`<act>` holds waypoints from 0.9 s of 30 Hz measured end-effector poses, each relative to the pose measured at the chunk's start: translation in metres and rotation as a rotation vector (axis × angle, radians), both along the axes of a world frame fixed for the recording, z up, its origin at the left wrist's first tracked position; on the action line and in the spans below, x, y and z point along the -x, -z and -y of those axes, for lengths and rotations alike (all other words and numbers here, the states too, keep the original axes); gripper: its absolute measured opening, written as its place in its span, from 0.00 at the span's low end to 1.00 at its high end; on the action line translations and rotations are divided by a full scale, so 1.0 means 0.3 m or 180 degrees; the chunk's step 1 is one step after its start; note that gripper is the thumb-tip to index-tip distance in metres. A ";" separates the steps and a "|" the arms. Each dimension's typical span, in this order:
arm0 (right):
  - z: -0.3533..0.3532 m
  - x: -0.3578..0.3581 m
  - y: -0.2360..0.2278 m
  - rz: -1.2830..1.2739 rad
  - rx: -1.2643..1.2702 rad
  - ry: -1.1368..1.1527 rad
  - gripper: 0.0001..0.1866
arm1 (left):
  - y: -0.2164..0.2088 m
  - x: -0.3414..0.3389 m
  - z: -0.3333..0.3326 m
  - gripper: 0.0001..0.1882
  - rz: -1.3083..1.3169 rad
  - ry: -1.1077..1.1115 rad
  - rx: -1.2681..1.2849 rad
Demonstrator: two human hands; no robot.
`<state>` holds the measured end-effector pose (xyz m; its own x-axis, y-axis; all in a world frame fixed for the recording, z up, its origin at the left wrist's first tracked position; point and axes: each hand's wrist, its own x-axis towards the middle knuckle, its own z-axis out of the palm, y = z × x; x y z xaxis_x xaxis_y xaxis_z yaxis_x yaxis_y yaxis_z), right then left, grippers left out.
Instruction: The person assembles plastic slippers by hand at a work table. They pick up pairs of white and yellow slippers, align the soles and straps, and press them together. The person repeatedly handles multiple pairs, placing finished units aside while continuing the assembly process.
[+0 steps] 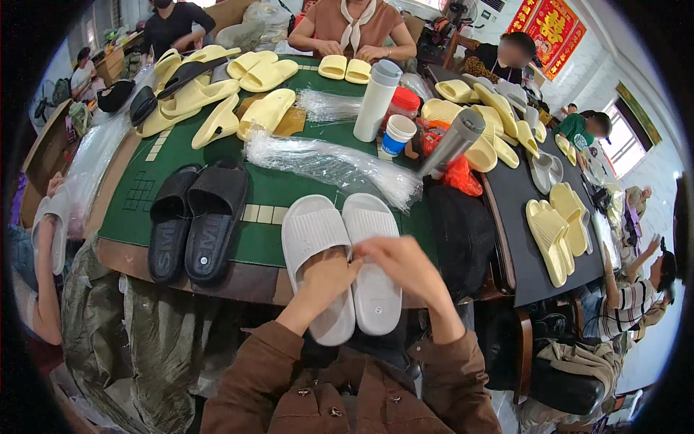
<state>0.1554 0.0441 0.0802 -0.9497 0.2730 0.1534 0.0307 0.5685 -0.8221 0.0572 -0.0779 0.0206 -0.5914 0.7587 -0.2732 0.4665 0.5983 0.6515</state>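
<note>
Two pale grey slide slippers lie side by side, soles down and toes away from me, over the near table edge. Into the left grey slipper reaches my left hand, its fingers mostly hidden under the strap and its thumb toward the gap between the pair. Over the inner edge of the strap of the right grey slipper bends my right hand. Its fingers come together near my left thumb, slightly blurred; anything pinched there is too small to make out. To the left rests a pair of black slides.
A bundle of thin clear plastic strips lies beyond the grey pair. Yellow slippers are heaped farther back. A white bottle, a paint-type cup and a grey tumbler stand right of centre. A co-worker sits opposite.
</note>
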 end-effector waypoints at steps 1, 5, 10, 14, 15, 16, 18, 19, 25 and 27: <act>-0.019 0.028 -0.026 0.0197 0.0220 0.0180 0.13 | -0.007 -0.001 -0.001 0.33 0.0175 -0.0076 0.0026; -0.130 0.232 0.023 -0.0532 -0.0482 0.0813 0.11 | 0.039 -0.010 -0.012 0.32 -0.0182 -0.0133 -0.0409; -0.203 0.391 0.181 0.0342 -0.1327 0.0798 0.20 | 0.038 -0.006 -0.021 0.29 -0.0519 -0.0062 -0.0413; -0.185 0.419 0.205 0.0201 -0.1309 0.0489 0.17 | 0.048 -0.004 -0.002 0.29 -0.0592 -0.0136 -0.0566; -0.176 0.421 0.190 0.0232 -0.1116 0.0357 0.16 | 0.054 -0.002 0.002 0.28 -0.0600 -0.0148 -0.0570; -0.180 0.417 0.190 0.0200 -0.0962 0.0280 0.15 | 0.059 -0.004 -0.003 0.28 -0.0605 -0.0144 -0.0585; -0.190 0.406 0.189 0.0138 -0.0654 0.0130 0.13 | 0.064 -0.010 -0.011 0.28 -0.0574 -0.0145 -0.0635; -0.184 0.402 0.186 0.0011 -0.0848 -0.0019 0.13 | 0.065 -0.009 -0.010 0.28 -0.0546 -0.0158 -0.0653; -0.166 0.362 0.173 -0.0321 -0.1252 -0.0351 0.13 | 0.071 -0.014 -0.009 0.29 -0.0757 -0.0249 -0.0837; -0.154 0.341 0.139 -0.0145 -0.0922 -0.0407 0.12 | 0.090 -0.008 -0.004 0.29 -0.0769 -0.0237 -0.0789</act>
